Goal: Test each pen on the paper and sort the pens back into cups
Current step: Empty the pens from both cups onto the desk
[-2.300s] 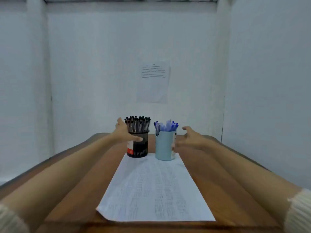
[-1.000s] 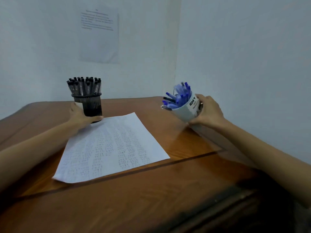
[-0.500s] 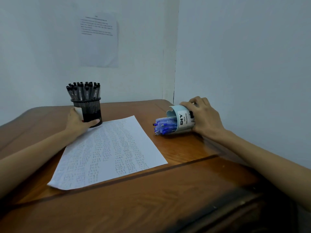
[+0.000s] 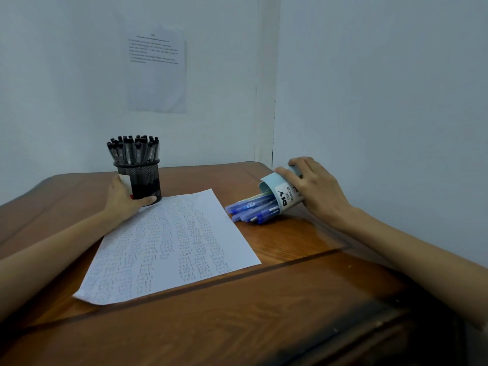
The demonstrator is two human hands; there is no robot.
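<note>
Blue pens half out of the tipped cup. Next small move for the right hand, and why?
Probably: the right hand lifts the light blue cup by its base and draws back, so the blue pens slide clear onto the table. They lie only partly out, ends inside the mouth.

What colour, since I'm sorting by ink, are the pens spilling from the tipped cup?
The pens are blue, clearest in the head view.
</note>
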